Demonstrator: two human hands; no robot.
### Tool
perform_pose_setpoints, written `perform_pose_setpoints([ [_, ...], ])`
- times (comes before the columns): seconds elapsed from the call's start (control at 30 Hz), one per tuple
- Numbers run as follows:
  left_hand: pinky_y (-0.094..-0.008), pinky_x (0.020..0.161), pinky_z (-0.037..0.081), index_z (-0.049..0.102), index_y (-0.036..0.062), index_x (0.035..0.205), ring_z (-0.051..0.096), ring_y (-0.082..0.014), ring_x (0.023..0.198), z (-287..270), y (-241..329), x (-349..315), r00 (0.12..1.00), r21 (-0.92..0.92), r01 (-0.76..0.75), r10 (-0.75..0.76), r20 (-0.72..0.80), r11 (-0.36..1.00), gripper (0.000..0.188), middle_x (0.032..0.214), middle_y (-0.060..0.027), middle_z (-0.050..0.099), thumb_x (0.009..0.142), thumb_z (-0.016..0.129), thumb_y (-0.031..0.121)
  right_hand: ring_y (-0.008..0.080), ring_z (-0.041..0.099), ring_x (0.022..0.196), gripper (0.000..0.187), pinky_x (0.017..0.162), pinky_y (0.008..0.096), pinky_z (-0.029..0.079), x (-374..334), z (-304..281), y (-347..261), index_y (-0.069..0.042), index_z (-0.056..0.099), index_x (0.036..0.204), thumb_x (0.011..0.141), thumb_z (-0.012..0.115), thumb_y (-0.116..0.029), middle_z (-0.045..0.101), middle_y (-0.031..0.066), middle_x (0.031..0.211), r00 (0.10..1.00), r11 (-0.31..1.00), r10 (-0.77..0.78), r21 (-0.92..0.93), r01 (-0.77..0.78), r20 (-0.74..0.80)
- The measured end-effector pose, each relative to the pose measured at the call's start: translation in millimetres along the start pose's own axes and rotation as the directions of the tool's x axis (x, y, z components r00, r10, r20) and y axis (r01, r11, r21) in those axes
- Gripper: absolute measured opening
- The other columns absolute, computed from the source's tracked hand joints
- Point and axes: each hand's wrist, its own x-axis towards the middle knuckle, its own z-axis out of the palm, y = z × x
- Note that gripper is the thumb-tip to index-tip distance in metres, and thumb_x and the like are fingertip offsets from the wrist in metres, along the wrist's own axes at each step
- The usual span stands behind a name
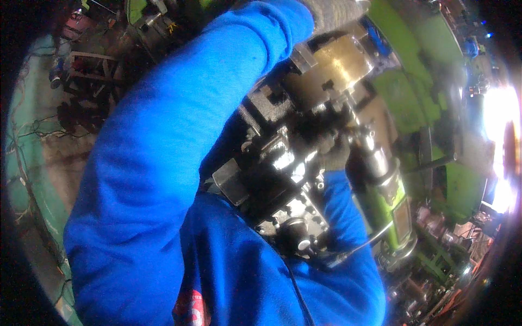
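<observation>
I am at a metal lathe. My left arm, in a blue sleeve, reaches across to the far side. My left hand [338, 15], in a grey glove, is at the top edge above a shiny brass-toned round metal piece [340, 65]; its fingers are partly cut off by the frame. A drill bit [353, 112] points toward that piece from the tailstock [389, 190], which has a green body. My right hand [334, 156], gloved and mostly in shadow, is between the tool post [283, 155] and the tailstock. What its fingers do is hidden.
The lathe carriage [293, 217], with bolts and a round knob, sits close to my body. Green machine panels [408, 98] stand behind the tailstock. A dark metal stand [92, 70] and cables are on the floor at left. Bright light glares at right.
</observation>
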Motion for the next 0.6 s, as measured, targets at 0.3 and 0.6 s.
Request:
perform_pose_setpoints([
  [0.3,-0.0512,0.107,0.045,0.063,0.0068,0.131,0.060,-0.0374,0.125,7.1,-4.8,1.3,0.997,0.020,0.023,-0.021,-0.068,1.000,0.070,0.132,-0.0210,0.063,0.091,0.061,0.064,0.0131,0.036,0.051,0.032,0.042,0.0281,0.029,2.0,4.6,-6.6,-0.018,0.052,0.078,0.104,0.052,-0.037,0.038,-0.0031,0.061,0.943,0.967,0.238,0.030,-0.251,0.232],
  [0.6,-0.0475,0.103,0.050,0.065,0.0066,0.126,0.065,-0.0371,0.118,-5.9,-10.3,-0.8,0.998,-0.063,-0.003,-0.001,-0.058,0.998,0.065,0.125,-0.0215,0.067,0.089,0.067,0.060,0.0128,0.037,0.051,0.032,0.045,0.0284,0.031,16.9,-0.5,1.0,-0.019,0.047,0.075,0.102,0.051,-0.036,0.039,-0.0030,0.062,0.929,0.978,0.206,-0.078,-0.191,0.309],
])
